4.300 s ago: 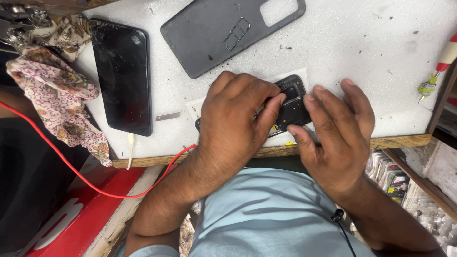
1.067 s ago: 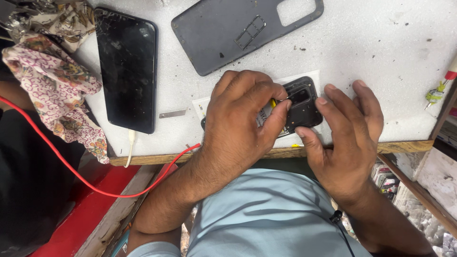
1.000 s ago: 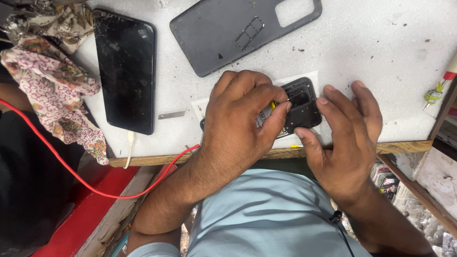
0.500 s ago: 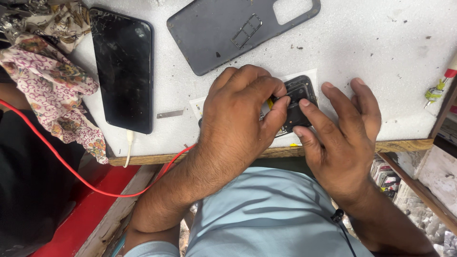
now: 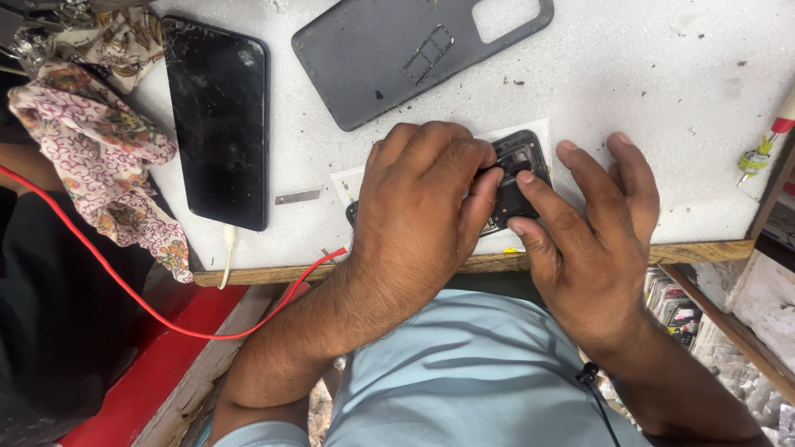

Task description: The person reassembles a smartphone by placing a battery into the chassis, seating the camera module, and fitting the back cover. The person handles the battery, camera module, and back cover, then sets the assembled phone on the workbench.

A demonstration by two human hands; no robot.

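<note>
A small black phone part [image 5: 520,165] with camera cutouts lies on a white card [image 5: 513,132] near the front edge of the white foam-topped bench [image 5: 662,124]. My left hand [image 5: 422,207] curls over its left side, fingers closed on the part; whatever sits under the fingers is hidden. My right hand [image 5: 584,240] rests beside it, with the index finger and thumb pressing on the part's right side. A black phone [image 5: 219,120] with a cracked screen lies to the left, a white cable plugged into its near end.
A dark grey phone back cover [image 5: 414,50] lies at the back. A flowered cloth [image 5: 99,157] hangs over the left edge. A red wire [image 5: 124,281] runs up to the bench edge. A small metal blade [image 5: 296,197] lies near the phone. A red-tipped tool [image 5: 766,145] sits at the right.
My right index finger and thumb have shifted onto the black part. The part has turned slightly. My left hand stays closed over its left side.
</note>
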